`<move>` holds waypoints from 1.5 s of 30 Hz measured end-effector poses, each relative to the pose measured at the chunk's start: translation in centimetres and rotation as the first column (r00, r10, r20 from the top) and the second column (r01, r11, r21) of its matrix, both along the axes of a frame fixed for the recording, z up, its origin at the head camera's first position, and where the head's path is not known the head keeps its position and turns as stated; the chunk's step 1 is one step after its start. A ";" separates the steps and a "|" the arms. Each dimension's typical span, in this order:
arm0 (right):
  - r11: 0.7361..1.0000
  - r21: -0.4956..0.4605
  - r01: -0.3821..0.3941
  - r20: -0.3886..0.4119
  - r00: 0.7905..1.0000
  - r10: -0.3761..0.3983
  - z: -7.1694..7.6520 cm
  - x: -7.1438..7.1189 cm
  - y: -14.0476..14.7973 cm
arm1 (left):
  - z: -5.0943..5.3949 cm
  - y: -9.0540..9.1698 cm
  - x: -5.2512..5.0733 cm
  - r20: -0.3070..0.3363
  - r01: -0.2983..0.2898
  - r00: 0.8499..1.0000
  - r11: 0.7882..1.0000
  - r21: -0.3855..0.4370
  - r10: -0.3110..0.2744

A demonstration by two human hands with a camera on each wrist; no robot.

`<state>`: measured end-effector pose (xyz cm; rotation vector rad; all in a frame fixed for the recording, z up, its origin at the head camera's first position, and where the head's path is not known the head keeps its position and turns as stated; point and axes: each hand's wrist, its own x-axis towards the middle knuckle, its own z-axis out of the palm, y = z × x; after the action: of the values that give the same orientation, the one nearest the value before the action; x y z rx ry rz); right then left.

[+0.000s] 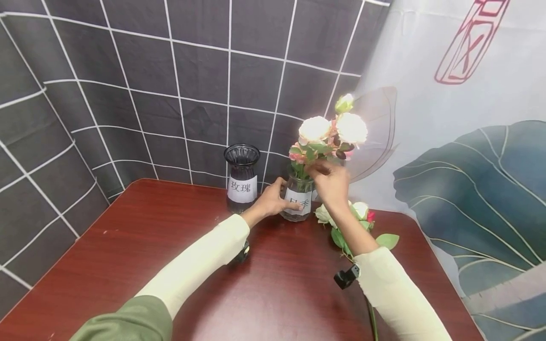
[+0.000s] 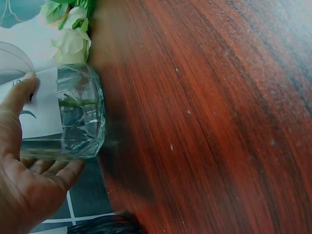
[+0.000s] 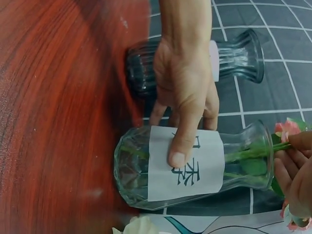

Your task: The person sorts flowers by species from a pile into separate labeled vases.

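Note:
A clear glass vase [image 1: 297, 201] with a white label stands near the table's back edge, pink and pale flowers [image 1: 314, 130] rising from it. My left hand [image 1: 273, 199] grips the vase's side, its thumb lying across the label [image 3: 186, 163]. At the vase's mouth my right hand [image 1: 332, 182] pinches green stems [image 3: 258, 152], which run down inside the glass. In the left wrist view, a stem end [image 2: 78, 103] shows through the vase's base.
Left of the clear vase stands a dark glass vase [image 1: 241, 180] with its own label. White roses [image 1: 360, 210] and a red one [image 1: 370, 216] lie on the red-brown table [image 1: 170, 227] at the right, under my right forearm. Behind hangs a dark gridded cloth [image 1: 200, 76].

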<state>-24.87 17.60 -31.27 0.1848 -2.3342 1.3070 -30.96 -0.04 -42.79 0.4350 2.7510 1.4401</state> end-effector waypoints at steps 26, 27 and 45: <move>0.980 0.197 0.005 -0.076 0.997 0.010 -2.5 0.2 -0.7 | -3.0 0.2 -2.7 -0.012 0.025 1.000 1.000 -0.009 -0.025; 0.980 0.199 0.000 -0.096 0.995 0.020 -2.6 0.1 -0.7 | -3.2 0.3 -2.9 -0.018 0.013 1.000 1.000 -0.017 -0.013; 0.982 0.190 0.002 -0.094 0.995 0.016 -3.1 0.2 -0.8 | -5.2 0.3 -5.2 0.004 0.026 1.000 1.000 0.017 -0.026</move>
<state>-24.72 16.81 -34.34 0.3086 -2.3759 1.0535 -36.14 0.27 -47.96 0.4656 2.7217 1.4574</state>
